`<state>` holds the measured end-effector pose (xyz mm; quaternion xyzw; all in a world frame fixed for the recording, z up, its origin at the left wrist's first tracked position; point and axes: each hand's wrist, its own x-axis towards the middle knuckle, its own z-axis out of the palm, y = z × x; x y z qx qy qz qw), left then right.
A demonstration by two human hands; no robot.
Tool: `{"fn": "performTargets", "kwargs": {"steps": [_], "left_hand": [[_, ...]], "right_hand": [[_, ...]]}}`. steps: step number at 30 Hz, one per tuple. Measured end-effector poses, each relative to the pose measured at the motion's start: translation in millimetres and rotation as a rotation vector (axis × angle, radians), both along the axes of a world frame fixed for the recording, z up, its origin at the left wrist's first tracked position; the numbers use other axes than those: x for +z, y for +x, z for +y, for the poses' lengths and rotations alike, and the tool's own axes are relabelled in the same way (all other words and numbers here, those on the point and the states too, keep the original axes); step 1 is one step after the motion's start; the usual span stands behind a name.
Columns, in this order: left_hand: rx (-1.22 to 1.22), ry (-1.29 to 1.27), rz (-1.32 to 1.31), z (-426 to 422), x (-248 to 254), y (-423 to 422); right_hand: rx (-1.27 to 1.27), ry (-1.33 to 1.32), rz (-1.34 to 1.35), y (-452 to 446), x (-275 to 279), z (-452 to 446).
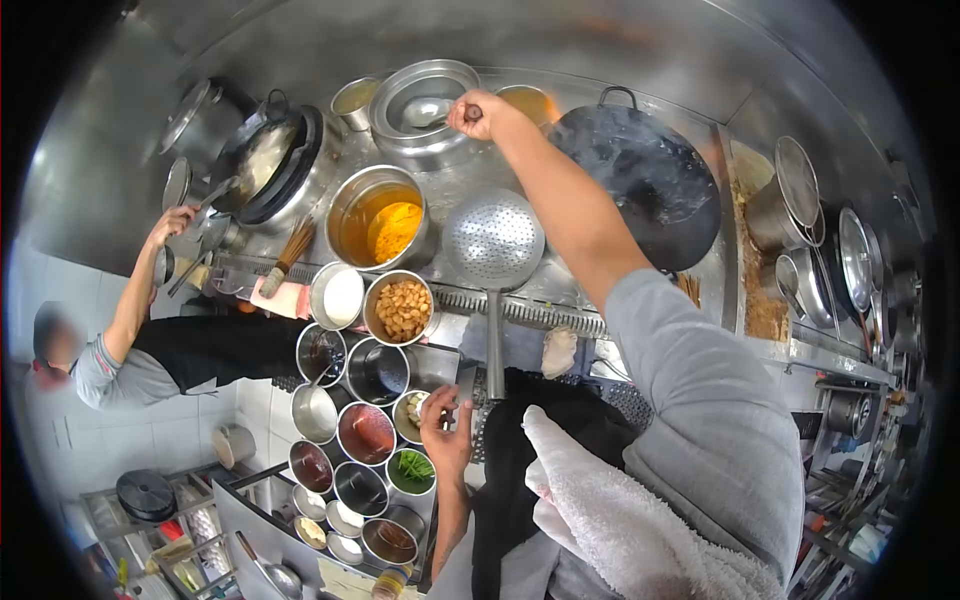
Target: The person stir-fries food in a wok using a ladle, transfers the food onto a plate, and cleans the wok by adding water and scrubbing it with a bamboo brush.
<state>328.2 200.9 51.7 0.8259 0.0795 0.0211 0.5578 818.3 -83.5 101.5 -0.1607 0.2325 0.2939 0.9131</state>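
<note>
Draped nearest the camera, towards 5 o'clock: white towel (660, 525). At 12, right hand (482, 114) wrapped round the handle of a ladle (425, 112), bowl end inside a steel pot (425, 152). At 6, left hand (447, 445) loosely spread beside chopped greens (410, 467), gripping nothing visible. At 2, smoking or steaming wok (650, 175), likely to scorch if left too hot. Near centre, perforated skimmer (493, 240), easily knocked by apron or elbow.

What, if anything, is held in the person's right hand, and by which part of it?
The right hand holds a ladle by its handle, near the brown end.
</note>
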Motion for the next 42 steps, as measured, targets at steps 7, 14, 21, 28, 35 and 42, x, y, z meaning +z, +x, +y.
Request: {"fn": "performTargets", "kwargs": {"steps": [7, 14, 21, 28, 35, 42], "left_hand": [[-0.186, 0.016, -0.110, -60, 12, 9], [-0.401, 0.021, -0.250, -140, 31, 10], [-0.564, -0.061, -0.197, -198, 10, -5], [-0.562, -0.032, -0.178, -172, 11, 12], [-0.246, -0.022, -0.138, -76, 14, 33], [-0.022, 0.060, -0.094, 3, -12, 29]], "right_hand": [[-0.045, 0.216, -0.210, -162, 34, -95], [0.036, -0.534, -0.226, -340, 108, -223], [0.305, -1.540, -0.187, -438, 116, -297], [0.326, -2.419, -0.562, -359, 107, -283], [0.056, -1.360, -0.594, -137, 92, -155], [-0.065, -0.683, -0.533, 6, 112, -41]]}}
